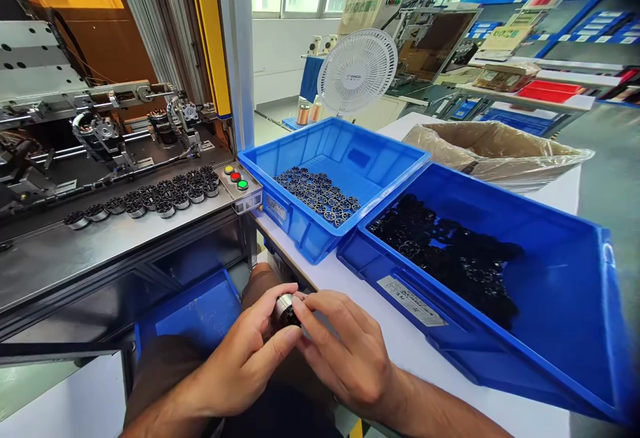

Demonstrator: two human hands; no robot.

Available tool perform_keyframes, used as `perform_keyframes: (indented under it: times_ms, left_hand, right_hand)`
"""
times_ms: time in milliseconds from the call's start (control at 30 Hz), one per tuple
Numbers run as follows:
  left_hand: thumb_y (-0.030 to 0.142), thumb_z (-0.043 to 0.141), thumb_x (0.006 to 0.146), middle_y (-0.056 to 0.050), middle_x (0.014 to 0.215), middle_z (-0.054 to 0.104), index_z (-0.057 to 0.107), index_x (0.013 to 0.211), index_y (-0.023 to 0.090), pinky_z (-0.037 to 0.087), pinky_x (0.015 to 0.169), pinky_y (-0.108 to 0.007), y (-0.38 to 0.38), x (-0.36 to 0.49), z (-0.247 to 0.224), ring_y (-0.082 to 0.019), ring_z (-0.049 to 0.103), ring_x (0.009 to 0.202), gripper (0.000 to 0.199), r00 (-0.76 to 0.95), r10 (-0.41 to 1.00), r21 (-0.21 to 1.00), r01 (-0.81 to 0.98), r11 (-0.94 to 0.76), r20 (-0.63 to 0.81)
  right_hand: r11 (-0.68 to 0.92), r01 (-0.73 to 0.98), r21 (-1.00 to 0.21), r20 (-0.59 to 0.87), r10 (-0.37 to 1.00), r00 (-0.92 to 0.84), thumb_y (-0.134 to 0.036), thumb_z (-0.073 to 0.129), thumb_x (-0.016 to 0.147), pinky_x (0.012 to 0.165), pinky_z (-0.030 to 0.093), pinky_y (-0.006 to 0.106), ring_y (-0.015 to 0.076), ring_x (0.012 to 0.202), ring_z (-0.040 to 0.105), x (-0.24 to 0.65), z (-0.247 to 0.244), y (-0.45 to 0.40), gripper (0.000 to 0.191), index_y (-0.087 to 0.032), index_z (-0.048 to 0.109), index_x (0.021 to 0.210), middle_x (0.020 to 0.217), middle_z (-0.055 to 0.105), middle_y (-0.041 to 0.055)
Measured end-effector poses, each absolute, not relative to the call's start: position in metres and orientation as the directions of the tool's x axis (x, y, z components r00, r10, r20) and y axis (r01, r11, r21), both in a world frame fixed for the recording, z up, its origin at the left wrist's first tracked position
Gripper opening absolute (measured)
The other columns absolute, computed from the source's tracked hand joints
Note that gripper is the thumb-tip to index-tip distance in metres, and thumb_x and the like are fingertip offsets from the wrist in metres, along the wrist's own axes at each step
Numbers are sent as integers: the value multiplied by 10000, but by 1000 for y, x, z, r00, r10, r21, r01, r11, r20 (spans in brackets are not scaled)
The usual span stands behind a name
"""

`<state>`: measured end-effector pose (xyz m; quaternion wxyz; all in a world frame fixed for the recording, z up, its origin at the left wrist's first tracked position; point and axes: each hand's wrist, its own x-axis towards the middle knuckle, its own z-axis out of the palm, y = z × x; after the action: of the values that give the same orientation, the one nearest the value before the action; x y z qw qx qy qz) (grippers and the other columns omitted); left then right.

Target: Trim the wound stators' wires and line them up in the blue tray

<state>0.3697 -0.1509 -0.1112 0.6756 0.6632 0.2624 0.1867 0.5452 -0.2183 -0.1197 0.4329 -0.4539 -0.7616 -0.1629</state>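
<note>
**Stator core (285, 302): position and axis**

On my head-camera feed, the stator core sits between the two hands, in front of the body and above the lap. The left hand (249, 350) is clamped on it from the left, thumb along the near side. The right hand (350, 341) meets it from the right, fingertips closed onto the rim; its thumb's contact I cannot tell. Neither hand is nearer; both touch.

Axis: the core is short and squat, with no marked long axis. I read its centreline as tilted, silver wall to the upper left, black slotted end facing lower right, toward the right fingers.
</note>
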Motion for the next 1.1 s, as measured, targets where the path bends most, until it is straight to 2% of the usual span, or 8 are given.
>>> perform_keyframes:
  times_ms: [233,400,500,633,800,900,1033,1100]
  left_hand:
    - [381,474,1011,-75,1418,588,448,1433,243,435,1088,-347,-155,369,-111,-238,569,1271,444,792,603,996,65,60,-88]
    - [335,420,1032,-61,1442,571,448,1429,256,393,1126,-308,-157,366,-118,-212,523,1330,405,752,659,983,123,-137,-2]
    - [290,399,1036,-70,1459,562,414,1465,257,416,1106,-306,-155,363,-118,-214,539,1317,430,767,639,959,136,-249,57]
    - [236,408,1028,-81,1540,487,292,1555,274,405,1126,-332,-156,361,-119,-236,496,1376,541,822,562,958,74,-275,98]
    - [251,518,988,-127,1567,443,95,1606,257,331,1186,-415,-165,357,-130,-276,438,1425,749,759,649,996,13,-92,50]
    - [295,595,952,-148,1431,578,171,1598,249,429,1105,-410,-169,358,-133,-275,553,1302,774,745,666,993,-46,111,-40]
    - [365,649,923,-77,1207,696,337,1541,332,554,863,-293,-174,369,-136,-164,681,937,694,757,642,870,-232,436,-119]
    - [376,709,876,-63,1199,701,490,1458,323,553,875,-272,-177,373,-141,-175,680,987,624,724,683,834,-316,453,-97]
  right_hand:
    - [555,799,-231,800,576,-169,-99,637,882,720,617,371,239,920,644,541,-122,-219,276,-44,652,1152,951,673,158]
    - [595,751,-285,812,567,-141,-151,699,873,768,614,380,236,942,647,544,-130,-216,334,-90,650,1197,961,672,129]
    - [629,606,-488,743,663,-89,-288,736,874,880,593,413,249,1070,627,552,-135,-213,447,-161,619,1286,1124,634,136]
    - [493,295,-818,510,860,-24,-479,659,906,944,576,432,261,1219,577,557,-146,-212,528,-266,568,1380,1346,552,138]
    - [489,212,-846,510,859,53,-359,577,984,972,552,404,213,1155,626,543,-154,-218,317,-277,646,1282,1237,632,98]
    - [500,270,-823,542,833,109,-304,563,986,909,575,382,211,1082,652,535,-155,-222,292,-241,650,1258,1166,656,105]
    - [494,265,-828,542,826,156,-327,575,973,896,578,401,229,1068,650,531,-159,-224,276,-222,642,1219,1139,657,111]
    - [506,259,-823,556,813,177,-341,576,972,900,576,410,235,1070,646,529,-161,-224,279,-214,634,1214,1130,654,115]
